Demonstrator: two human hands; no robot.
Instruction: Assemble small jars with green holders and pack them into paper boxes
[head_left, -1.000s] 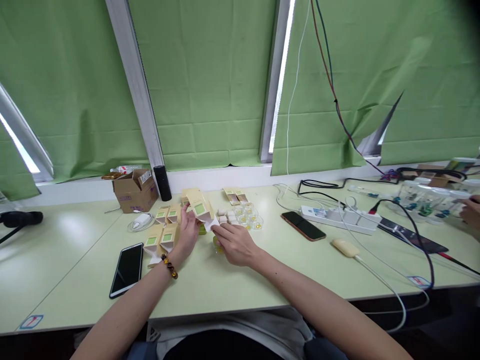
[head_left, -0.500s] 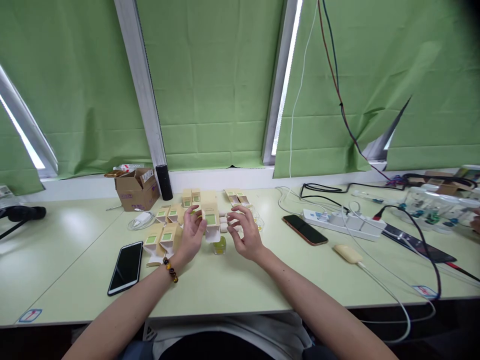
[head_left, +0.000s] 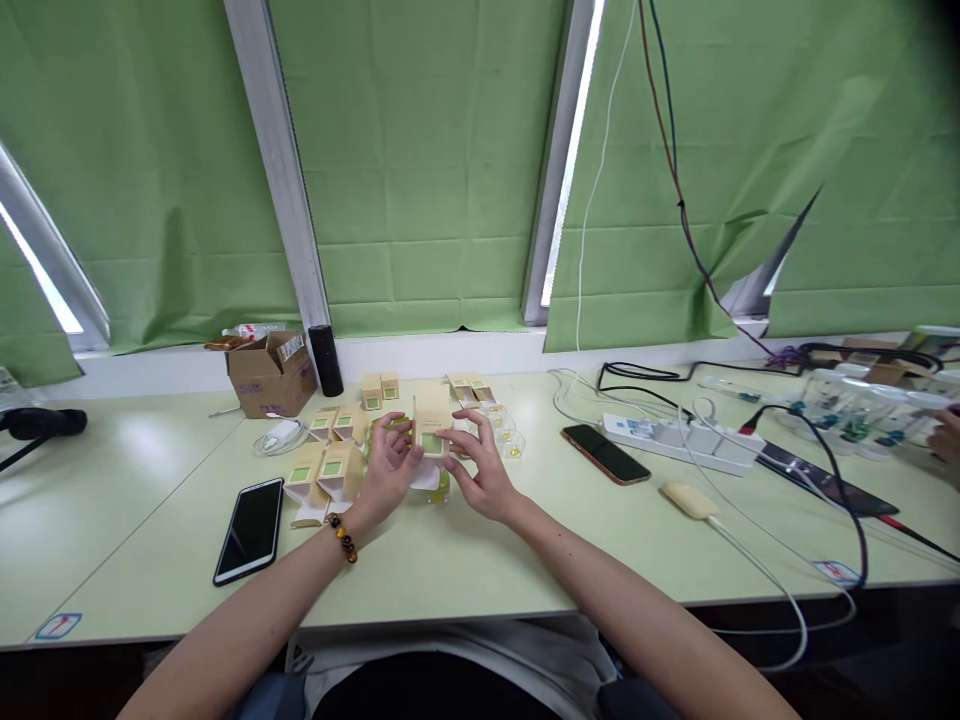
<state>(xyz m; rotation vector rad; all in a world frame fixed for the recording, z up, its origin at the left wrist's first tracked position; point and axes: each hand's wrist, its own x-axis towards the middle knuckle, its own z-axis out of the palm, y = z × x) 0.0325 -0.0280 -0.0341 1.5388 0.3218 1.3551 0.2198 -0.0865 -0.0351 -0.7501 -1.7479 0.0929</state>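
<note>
My left hand and my right hand both pinch a small tan carton with a green label, held upright with its open bottom flaps over a small yellow-green glass bottle that stands on the pale green desk. The left wrist wears a bead bracelet. More tan cartons lie to the left of my hands. Several small clear bottles and pale caps sit just behind my right hand.
A black phone lies front left; a brown cardboard box and black cylinder stand at the back. To the right are a second phone, a white power strip, cables, a beige mouse and another person's hand.
The carton was tilted in my left hand; it has been turned upright and lowered over the bottle. My right hand left the desk and now grips the carton too.
</note>
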